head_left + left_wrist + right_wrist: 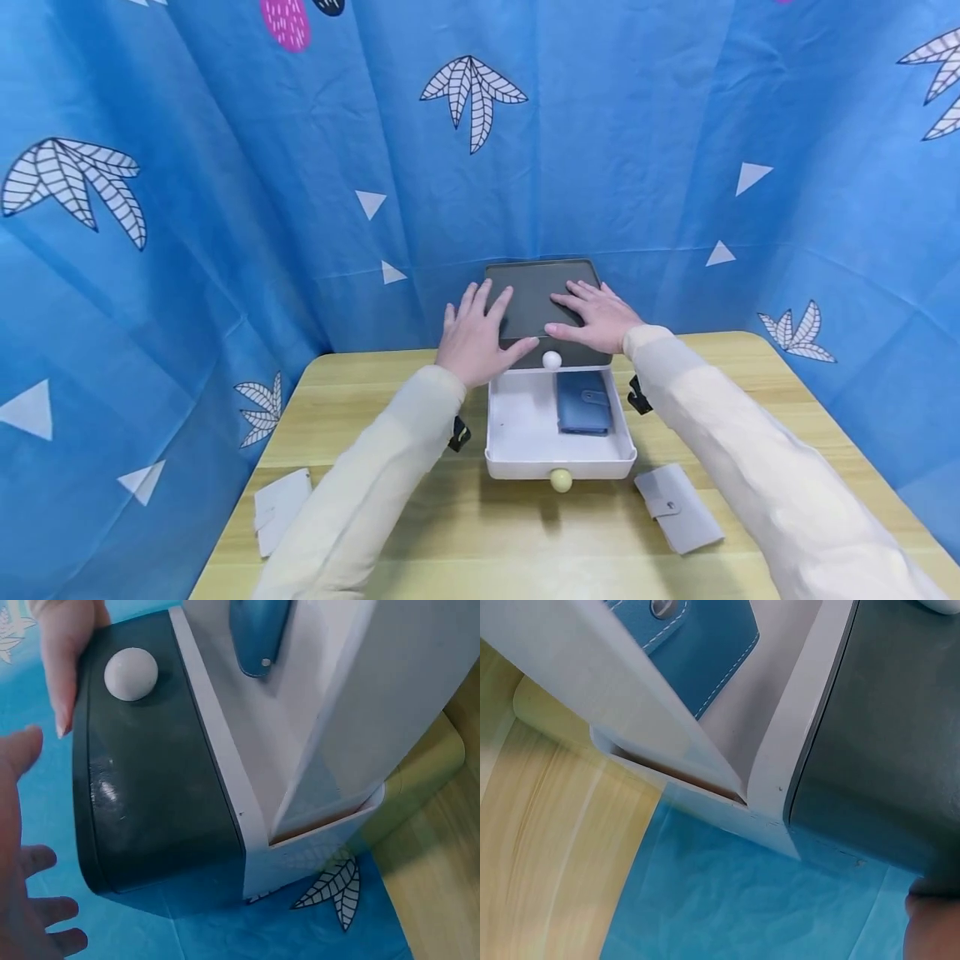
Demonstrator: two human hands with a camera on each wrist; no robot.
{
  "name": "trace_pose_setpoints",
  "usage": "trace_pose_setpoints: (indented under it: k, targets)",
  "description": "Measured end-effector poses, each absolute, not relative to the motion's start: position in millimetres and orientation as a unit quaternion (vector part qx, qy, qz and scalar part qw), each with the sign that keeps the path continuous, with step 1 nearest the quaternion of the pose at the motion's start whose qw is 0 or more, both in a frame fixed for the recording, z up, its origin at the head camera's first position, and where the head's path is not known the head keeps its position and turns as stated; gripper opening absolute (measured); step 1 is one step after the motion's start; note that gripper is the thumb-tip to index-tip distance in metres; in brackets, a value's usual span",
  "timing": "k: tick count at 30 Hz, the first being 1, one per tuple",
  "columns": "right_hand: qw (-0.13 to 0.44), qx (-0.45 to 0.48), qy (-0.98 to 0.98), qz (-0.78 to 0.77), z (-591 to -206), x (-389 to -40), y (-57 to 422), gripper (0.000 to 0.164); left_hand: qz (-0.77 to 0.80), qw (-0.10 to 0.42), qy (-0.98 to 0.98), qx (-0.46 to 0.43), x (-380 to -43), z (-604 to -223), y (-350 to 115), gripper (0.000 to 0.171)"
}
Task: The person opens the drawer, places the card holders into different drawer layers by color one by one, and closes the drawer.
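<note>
Dark grey and white, one drawer unit point(534, 287) is flanked by the left hand point(474, 340) and right hand point(598, 322), fingers spread. One blue strapped wallet point(574, 412) is held in its white drawer point(521, 425), nearer than both hands; one white wallet point(281, 508) is seen left of the unit, one pale-grey wallet point(686, 521) right.

Before you hangs a blue curtain point(600, 175) printed with white triangles point(370, 203) and outlined leaves point(480, 92). On your wood-grained table point(450, 542) you see a white case point(281, 510) near the left edge and, toward your right, a pale grey wallet point(684, 518) with a snap strap point(663, 506).
</note>
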State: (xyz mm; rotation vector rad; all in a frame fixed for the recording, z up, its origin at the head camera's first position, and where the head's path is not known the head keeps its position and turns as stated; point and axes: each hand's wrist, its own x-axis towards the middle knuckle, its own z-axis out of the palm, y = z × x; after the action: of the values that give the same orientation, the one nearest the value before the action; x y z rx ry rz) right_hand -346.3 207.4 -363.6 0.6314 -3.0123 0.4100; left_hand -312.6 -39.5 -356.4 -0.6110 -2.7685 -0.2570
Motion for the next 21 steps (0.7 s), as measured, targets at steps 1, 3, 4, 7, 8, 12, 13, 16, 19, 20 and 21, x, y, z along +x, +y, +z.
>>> trace_pose_setpoints:
  k: [1, 3, 4, 7, 8, 12, 13, 16, 19, 20, 21]
  targets:
    - [0.019, 0.201, -0.971, 0.132, -363.7, -346.2, 208.0, 0.086, -0.083, 0.137, -0.964, -0.212, -315.1, -357.0, -37.1, 0.095]
    - [0.021, 0.197, -0.971, 0.132, -363.9, -346.0, 208.5, 0.086, -0.070, 0.117, -0.968, -0.212, -319.1, -358.1, -32.7, 0.099]
    - [0.022, 0.198, -0.971, 0.132, -364.1, -345.7, 208.4, 0.086, -0.065, 0.108, -0.970, -0.209, -320.8, -358.6, -30.9, 0.100]
    - [0.019, 0.200, -0.970, 0.135, -365.2, -344.4, 208.0, 0.086, -0.051, 0.076, -0.975, -0.200, -324.8, -359.5, -26.6, 0.103]
    - [0.017, 0.200, -0.970, 0.135, -365.7, -344.2, 208.1, 0.086, -0.048, 0.066, -0.977, -0.198, -326.2, -359.8, -25.4, 0.104]
    - [0.019, 0.198, -0.970, 0.137, -367.2, -342.9, 209.3, 0.085, -0.047, 0.029, -0.980, -0.192, -330.6, -358.7, -21.1, 0.104]
    - [0.022, 0.198, -0.970, 0.136, -367.3, -342.8, 209.4, 0.084, -0.047, 0.025, -0.980, -0.190, -331.7, -358.3, -20.2, 0.104]
    - [0.031, 0.200, -0.970, 0.134, -366.6, -342.8, 209.0, 0.082, -0.045, 0.021, -0.981, -0.185, -333.9, -357.1, -18.3, 0.105]
    - [0.033, 0.203, -0.970, 0.131, -365.6, -342.8, 207.6, 0.082, -0.036, 0.017, -0.983, -0.180, -334.9, -356.8, -17.3, 0.106]
    - [0.033, 0.204, -0.970, 0.130, -365.4, -342.8, 207.2, 0.082, -0.032, 0.014, -0.983, -0.179, -335.3, -357.1, -17.1, 0.106]
    - [0.033, 0.204, -0.970, 0.129, -365.2, -342.7, 206.8, 0.082, -0.029, 0.011, -0.983, -0.179, -335.5, -357.5, -16.7, 0.105]
